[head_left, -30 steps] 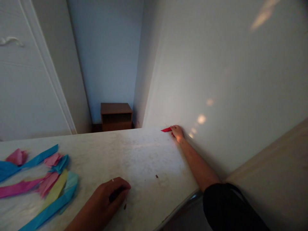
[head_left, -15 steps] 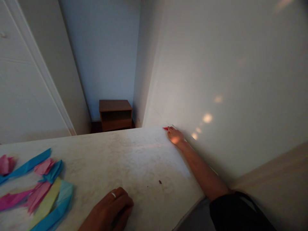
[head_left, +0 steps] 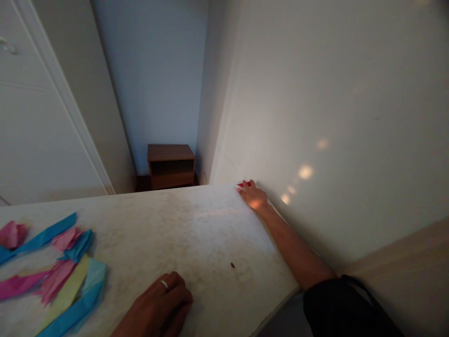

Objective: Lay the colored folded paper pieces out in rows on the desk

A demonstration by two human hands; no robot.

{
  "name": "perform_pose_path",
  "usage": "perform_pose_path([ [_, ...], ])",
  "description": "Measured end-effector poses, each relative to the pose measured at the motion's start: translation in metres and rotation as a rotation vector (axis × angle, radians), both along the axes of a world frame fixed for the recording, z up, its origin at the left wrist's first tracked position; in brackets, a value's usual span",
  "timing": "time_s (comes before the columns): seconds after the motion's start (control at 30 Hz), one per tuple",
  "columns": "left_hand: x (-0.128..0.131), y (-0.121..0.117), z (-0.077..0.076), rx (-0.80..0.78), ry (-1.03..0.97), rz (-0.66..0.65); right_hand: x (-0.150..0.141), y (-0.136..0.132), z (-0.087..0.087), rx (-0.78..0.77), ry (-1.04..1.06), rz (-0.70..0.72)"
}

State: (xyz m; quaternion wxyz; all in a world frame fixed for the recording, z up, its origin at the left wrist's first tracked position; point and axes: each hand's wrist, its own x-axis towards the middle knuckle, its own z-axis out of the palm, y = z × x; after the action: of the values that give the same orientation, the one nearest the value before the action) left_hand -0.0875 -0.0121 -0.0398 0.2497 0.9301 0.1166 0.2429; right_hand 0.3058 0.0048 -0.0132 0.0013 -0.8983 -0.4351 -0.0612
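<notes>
My right hand (head_left: pixel 253 194) reaches to the far right corner of the white, stained tabletop (head_left: pixel 154 229), beside the wall. Its fingers are apart and rest over a small red pointed piece (head_left: pixel 242 184); the thumb lies clear of it. What the piece is made of cannot be told. Near the front edge, my left hand (head_left: pixel 161 299), with a ring on one finger, rests loosely curled, and nothing shows in it. To its left lie crumpled strips: a blue strip (head_left: pixel 52 234), a pink strip (head_left: pixel 58 281) and a yellow-green strip (head_left: pixel 68 290).
A white wall (head_left: pixel 315 93) rises along the table's right side. Beyond the far edge stands a low brown cabinet (head_left: pixel 171 180) with an open shelf. A white door (head_left: pixel 38 126) is at the left. A small dark crumb (head_left: pixel 232 265) lies on the tabletop.
The fingers of my right hand have spread from a pinch, and more of the red piece shows under them. My left hand stays nearly still. The view has shifted slightly.
</notes>
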Motion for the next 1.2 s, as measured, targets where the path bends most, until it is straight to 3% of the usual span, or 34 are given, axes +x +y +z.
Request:
perform_pose_path([
  [0.13,0.0,-0.005,-0.001,-0.113,0.064,0.081,-0.021,0.0,0.003,0.125,-0.058,0.032],
  [0.23,-0.001,-0.003,-0.001,-0.139,0.088,0.022,-0.053,0.003,0.006,0.165,-0.063,0.157],
  [0.33,-0.003,0.001,0.002,-0.156,0.132,-0.046,-0.089,0.006,0.005,0.171,-0.025,0.315],
  [0.47,-0.005,0.0,0.018,-0.24,0.221,-0.017,-0.128,0.003,0.003,0.19,0.065,0.54],
  [0.63,-0.008,-0.004,0.032,-0.285,0.161,0.014,-0.143,-0.002,-0.004,0.351,0.326,0.921],
  [0.7,-0.011,-0.004,0.032,-0.258,0.089,0.045,-0.141,-0.002,-0.009,0.328,0.422,1.037],
  [0.83,-0.027,-0.011,0.027,-0.218,-0.112,0.236,-0.135,0.003,-0.016,0.299,0.494,1.098],
  [0.97,-0.062,-0.02,0.022,-0.072,-0.161,0.399,-0.132,0.005,-0.019,0.283,0.485,1.095],
  [1.07,-0.094,-0.021,0.022,0.016,-0.029,0.666,-0.131,0.005,-0.02,0.279,0.479,1.088],
  [1.13,-0.111,-0.02,0.025,0.015,0.167,0.893,-0.131,0.005,-0.02,0.28,0.484,1.077],
  [1.2,-0.121,-0.018,0.03,-0.021,0.378,1.041,-0.131,0.004,-0.02,0.275,0.493,1.064],
])
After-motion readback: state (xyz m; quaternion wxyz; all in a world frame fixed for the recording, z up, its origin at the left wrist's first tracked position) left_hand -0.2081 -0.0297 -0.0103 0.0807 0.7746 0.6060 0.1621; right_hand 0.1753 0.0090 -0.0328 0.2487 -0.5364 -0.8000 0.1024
